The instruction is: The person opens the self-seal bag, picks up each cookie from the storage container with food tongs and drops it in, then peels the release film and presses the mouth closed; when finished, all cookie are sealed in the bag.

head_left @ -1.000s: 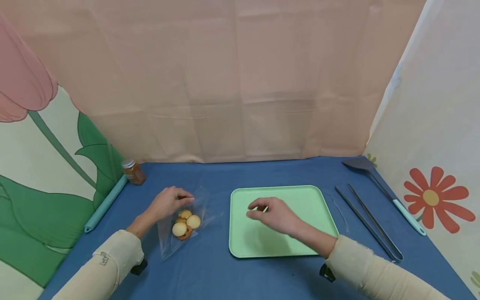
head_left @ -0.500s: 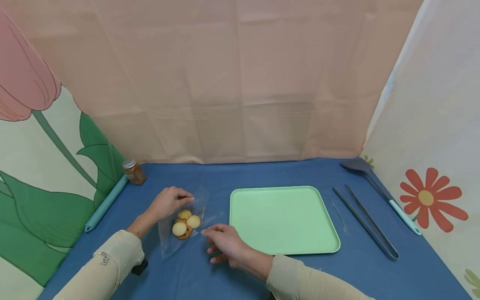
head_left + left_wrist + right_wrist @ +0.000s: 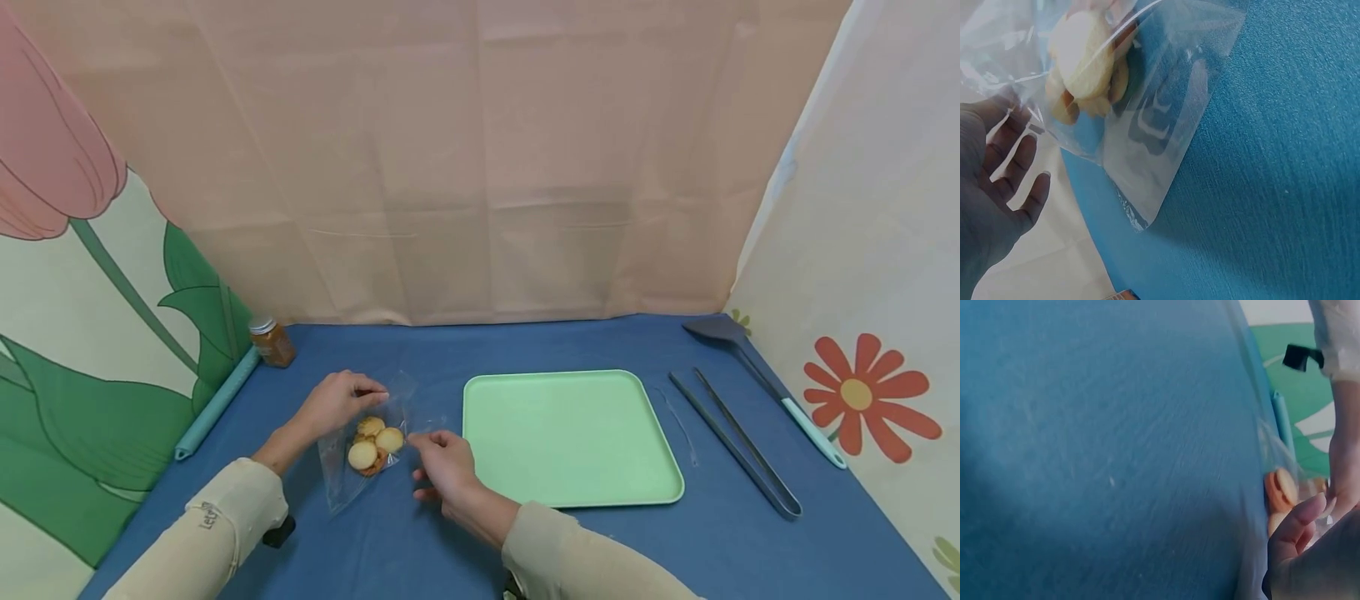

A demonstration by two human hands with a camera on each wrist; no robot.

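My left hand (image 3: 333,406) pinches the upper edge of a clear plastic bag (image 3: 339,493) on the left of the blue table. Several round golden biscuits (image 3: 363,454) lie inside it. In the left wrist view, the bag (image 3: 1154,156) has a see-through lower corner, and the lower fingers of the left hand (image 3: 997,181) are spread apart below it. My right hand (image 3: 450,468) has thumb and forefinger together at the bag's right edge, its other fingers loosely curled. The right wrist view shows the right hand (image 3: 1310,562) close to the biscuits, partly covering them.
A light green tray (image 3: 570,442) lies right of the bag. Beyond it are metal tongs (image 3: 738,442) and a dark-headed turner (image 3: 765,375). A brown-filled jar (image 3: 273,343) stands at the back left, near a teal roll (image 3: 217,406) along the table's left edge.
My right hand has moved left from above the green tray to the bag's right edge, thumb and forefinger closing there. The left hand keeps its pinch on the bag.
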